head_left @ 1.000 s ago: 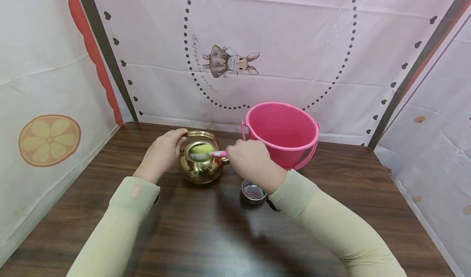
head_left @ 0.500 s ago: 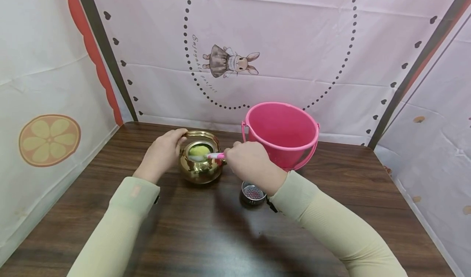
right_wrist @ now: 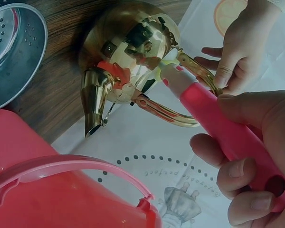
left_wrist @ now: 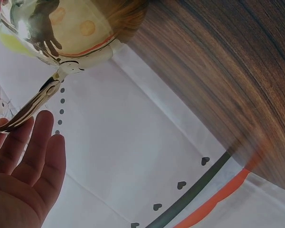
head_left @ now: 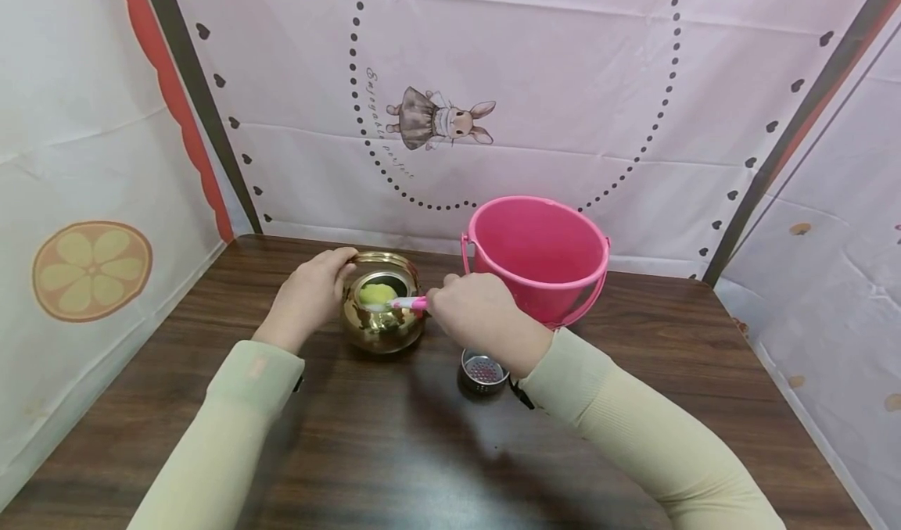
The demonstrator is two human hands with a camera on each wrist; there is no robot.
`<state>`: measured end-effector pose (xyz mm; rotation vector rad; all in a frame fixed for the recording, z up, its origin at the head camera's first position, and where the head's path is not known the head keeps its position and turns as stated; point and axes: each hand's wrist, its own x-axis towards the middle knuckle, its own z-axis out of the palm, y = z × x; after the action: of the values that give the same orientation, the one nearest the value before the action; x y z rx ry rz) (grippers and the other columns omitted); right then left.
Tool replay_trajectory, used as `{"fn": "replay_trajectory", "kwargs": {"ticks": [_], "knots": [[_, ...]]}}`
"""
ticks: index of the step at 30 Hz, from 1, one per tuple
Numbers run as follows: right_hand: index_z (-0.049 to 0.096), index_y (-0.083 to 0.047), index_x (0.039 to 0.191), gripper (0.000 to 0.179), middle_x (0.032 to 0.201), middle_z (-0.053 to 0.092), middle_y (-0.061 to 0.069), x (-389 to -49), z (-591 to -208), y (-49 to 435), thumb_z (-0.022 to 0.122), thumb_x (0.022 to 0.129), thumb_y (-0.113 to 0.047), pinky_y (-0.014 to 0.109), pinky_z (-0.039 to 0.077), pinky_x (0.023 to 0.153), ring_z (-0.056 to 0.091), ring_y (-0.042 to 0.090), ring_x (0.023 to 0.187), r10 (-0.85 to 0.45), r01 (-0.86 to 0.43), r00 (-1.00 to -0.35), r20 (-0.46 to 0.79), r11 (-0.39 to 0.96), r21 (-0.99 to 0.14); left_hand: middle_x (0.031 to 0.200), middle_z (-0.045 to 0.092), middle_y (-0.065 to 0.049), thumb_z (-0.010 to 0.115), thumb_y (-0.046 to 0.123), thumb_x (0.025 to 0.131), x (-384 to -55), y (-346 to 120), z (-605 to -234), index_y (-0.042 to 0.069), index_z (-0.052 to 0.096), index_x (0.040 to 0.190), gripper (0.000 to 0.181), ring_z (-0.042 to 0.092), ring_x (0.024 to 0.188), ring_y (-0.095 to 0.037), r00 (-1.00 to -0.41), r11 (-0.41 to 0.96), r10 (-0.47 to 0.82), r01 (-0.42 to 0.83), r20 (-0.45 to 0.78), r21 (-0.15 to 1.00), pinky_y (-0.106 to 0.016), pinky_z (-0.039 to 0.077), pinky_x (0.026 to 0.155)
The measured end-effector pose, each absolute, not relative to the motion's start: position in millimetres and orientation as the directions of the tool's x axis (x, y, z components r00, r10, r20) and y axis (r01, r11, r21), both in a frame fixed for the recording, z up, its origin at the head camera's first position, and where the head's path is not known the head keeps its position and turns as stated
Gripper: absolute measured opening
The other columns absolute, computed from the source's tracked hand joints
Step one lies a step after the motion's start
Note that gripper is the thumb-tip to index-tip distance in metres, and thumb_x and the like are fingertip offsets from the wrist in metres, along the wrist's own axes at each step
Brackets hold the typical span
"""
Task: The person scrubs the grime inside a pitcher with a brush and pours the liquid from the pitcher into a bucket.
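Observation:
A shiny gold teapot stands uncovered on the brown table, its arched handle raised. My left hand holds that handle at its left side, between thumb and fingers. In my right hand is a sponge brush with a pink and white handle, gripped by curled fingers and thumb. Its yellow-green head sits in the teapot's round opening; the lower part of the head is hidden inside. The spout points right, toward the bucket.
A pink bucket with its handle hanging down stands behind my right hand, near the back wall sheet. Below that hand, a small perforated metal strainer rests on the table. Printed white sheets enclose the back and sides.
The brush and my right hand have shifted slightly left and toward me, the head moving within the opening. My left hand keeps its hold, and the teapot has hardly moved.

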<state>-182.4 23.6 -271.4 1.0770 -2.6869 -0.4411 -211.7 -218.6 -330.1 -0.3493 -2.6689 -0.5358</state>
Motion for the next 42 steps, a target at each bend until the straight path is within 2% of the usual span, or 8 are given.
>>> {"fn": "replay_trajectory", "kwargs": {"ticks": [9,30,42], "knots": [[0.068,-0.016,0.094,0.01,0.072,0.058,0.001,-182,-272,27,0.059,0.09,-0.017,0.032,0.049,0.044,0.056,0.017,0.06,-0.693,-0.634,-0.717,0.074,0.692,0.345,0.119,0.061,-0.018,0.045,0.02,0.101,-211,-217,-330,0.007,0.054,0.125,0.029,0.06,0.104,-0.042,-0.894,0.907,0.153,0.296,0.421,0.3,-0.057,0.049,0.082],[0.069,-0.016,0.086,0.008,0.067,0.057,0.0,-185,-272,37,0.061,0.087,-0.014,0.031,0.048,0.043,0.055,0.016,0.058,-0.703,-0.628,-0.699,0.129,0.69,0.359,0.121,0.061,-0.017,0.044,0.021,0.101,-208,-218,-326,0.008,0.053,0.126,0.03,0.059,0.107,-0.042,-0.903,0.911,0.145,0.281,0.405,0.301,-0.058,0.048,0.084],[0.07,-0.016,0.098,0.012,0.074,0.061,0.001,-187,-270,38,0.067,0.087,-0.019,0.03,0.052,0.048,0.055,0.015,0.061,-0.678,-0.617,-0.731,0.081,0.706,0.348,0.121,0.06,-0.018,0.043,0.021,0.101,-209,-218,-327,0.007,0.053,0.126,0.03,0.059,0.107,-0.042,-0.905,0.913,0.15,0.281,0.397,0.295,-0.058,0.048,0.082]]}}
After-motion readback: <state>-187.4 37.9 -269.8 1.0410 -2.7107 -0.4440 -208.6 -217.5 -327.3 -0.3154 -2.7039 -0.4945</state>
